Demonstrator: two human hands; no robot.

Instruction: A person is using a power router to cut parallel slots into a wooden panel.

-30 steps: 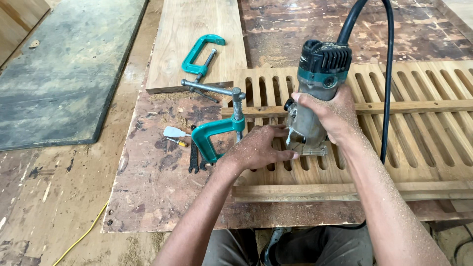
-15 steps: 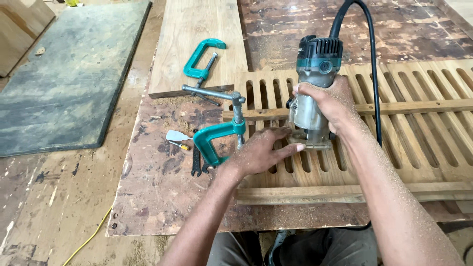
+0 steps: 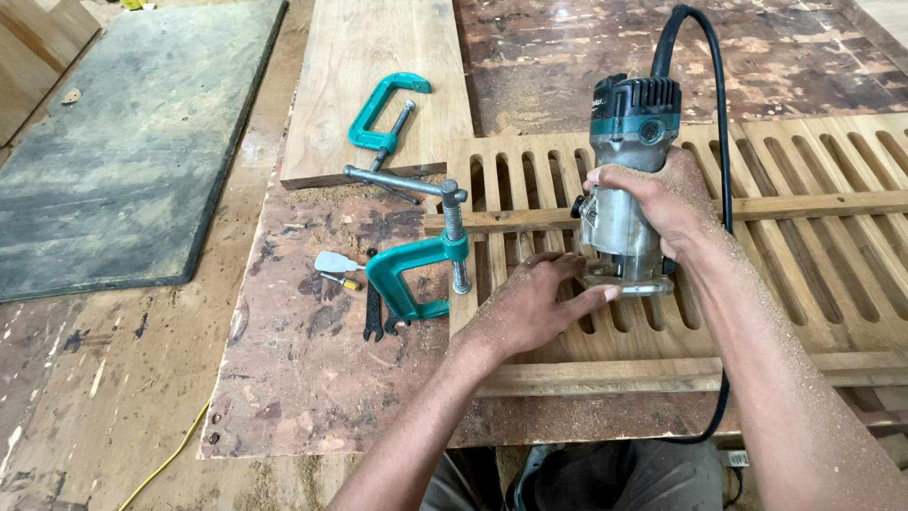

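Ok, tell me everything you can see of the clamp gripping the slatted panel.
The clamp is a teal C-shaped metal frame with a grey threaded screw and a sliding bar handle on top. It stands upright at the left edge of the slatted wooden panel, screwed down on a wooden strip that runs across the slats. A dark wrench lies against its foot. Neither hand touches it.

Worn, stained plywood sheet (image 3: 312, 378) is serving as the work surface, sawdust lying over it. A grey slab (image 3: 132, 142) is resting at left; a pale plank (image 3: 378, 57) is lying at top. Daylight is falling evenly.
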